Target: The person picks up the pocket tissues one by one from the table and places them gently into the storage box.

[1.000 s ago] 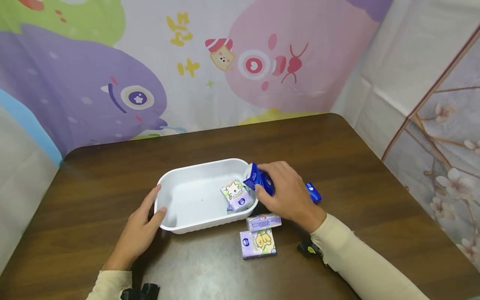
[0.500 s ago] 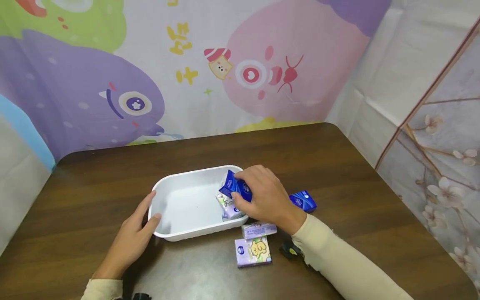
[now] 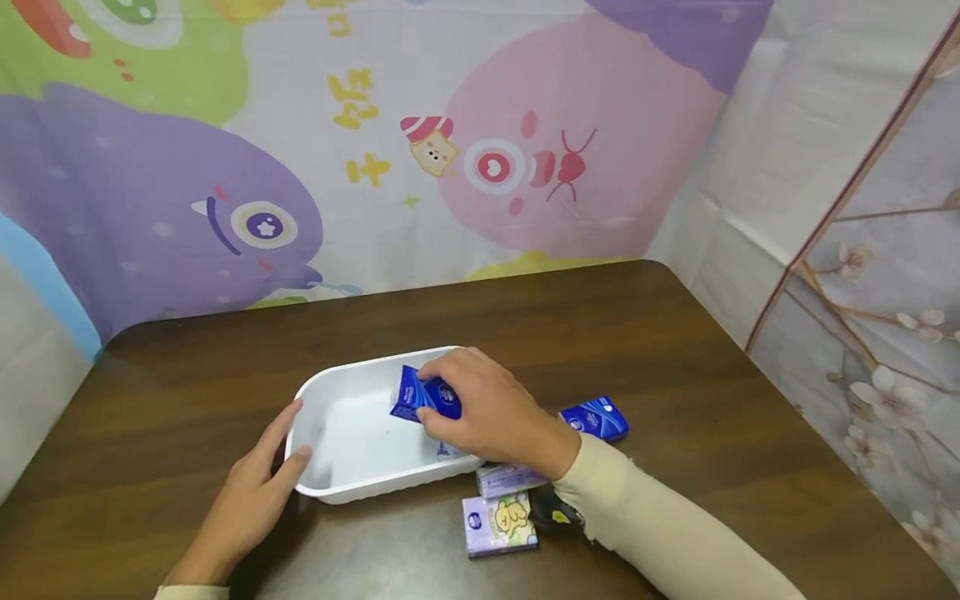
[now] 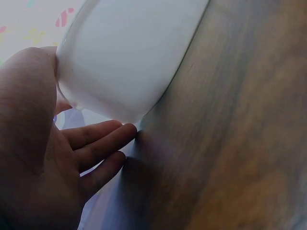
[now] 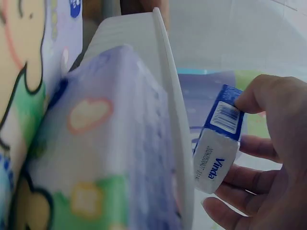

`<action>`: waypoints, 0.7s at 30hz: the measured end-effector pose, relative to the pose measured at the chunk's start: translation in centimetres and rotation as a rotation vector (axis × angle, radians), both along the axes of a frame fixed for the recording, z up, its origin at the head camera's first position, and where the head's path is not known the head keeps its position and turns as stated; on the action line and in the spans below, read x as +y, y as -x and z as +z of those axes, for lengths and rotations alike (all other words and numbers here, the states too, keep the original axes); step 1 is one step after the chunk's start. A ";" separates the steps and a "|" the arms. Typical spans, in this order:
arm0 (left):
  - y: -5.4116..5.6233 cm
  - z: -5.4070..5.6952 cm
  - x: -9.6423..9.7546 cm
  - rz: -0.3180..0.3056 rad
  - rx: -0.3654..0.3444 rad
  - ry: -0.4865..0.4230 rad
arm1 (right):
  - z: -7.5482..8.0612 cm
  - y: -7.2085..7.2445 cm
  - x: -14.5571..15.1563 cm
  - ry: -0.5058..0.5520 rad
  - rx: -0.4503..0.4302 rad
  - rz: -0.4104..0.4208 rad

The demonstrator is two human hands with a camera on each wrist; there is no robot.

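My right hand (image 3: 498, 412) pinches a blue tissue pack (image 3: 408, 393) between thumb and fingers, over the right half of the white tray (image 3: 390, 483). In the right wrist view this pack (image 5: 218, 139) shows a barcode and the word Vinda, tilted above the rim. A purple tissue pack (image 3: 447, 452) lies in the tray, mostly hidden under my right hand. My left hand (image 3: 243, 500) rests against the tray's left end. From the left wrist view, its fingers (image 4: 103, 143) are extended beside the tray's outer wall.
Two purple tissue packs, one on its side (image 3: 510, 479) and one flat (image 3: 501, 527), lie in front of the tray's right end. Another blue tissue pack (image 3: 596, 418) lies right of the tray. A printed cloth (image 3: 382, 167) hangs behind the brown table (image 3: 525, 308).
My right hand has carried the blue tissue pack leftward from the tray's right rim to over its inside. The left hand stays at the tray's left end. The head view has shifted slightly.
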State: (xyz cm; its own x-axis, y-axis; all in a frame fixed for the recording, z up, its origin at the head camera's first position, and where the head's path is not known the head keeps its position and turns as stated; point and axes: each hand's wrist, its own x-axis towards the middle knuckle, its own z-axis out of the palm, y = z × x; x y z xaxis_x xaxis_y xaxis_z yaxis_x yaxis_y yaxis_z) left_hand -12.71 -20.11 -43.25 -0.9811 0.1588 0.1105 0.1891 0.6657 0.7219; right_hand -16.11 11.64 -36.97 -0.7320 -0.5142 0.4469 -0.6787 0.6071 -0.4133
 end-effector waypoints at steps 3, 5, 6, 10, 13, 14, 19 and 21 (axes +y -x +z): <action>0.0 0.1 0.0 0.007 -0.009 0.003 | -0.1 0.2 -0.5 -0.045 0.008 0.045; 0.0 0.2 0.0 0.007 0.000 0.007 | -0.2 0.3 -0.7 -0.072 0.020 0.075; 0.1 0.2 0.1 0.006 0.006 0.010 | -0.2 0.4 -0.8 -0.081 0.025 0.090; 0.0 0.1 0.0 0.008 0.031 0.017 | -0.3 0.6 -1.4 -0.099 0.038 0.155; 0.1 0.2 0.0 0.009 0.031 0.029 | -0.5 0.7 -1.8 -0.115 0.043 0.194; 0.1 0.2 0.0 0.008 0.029 0.032 | -0.6 0.7 -1.9 -0.123 0.046 0.204; 0.2 0.1 0.1 0.008 0.027 0.029 | -1.0 0.7 -2.1 -0.158 0.042 0.246; 0.1 -0.1 0.0 0.011 0.034 0.027 | -1.1 0.8 -2.2 -0.163 0.038 0.260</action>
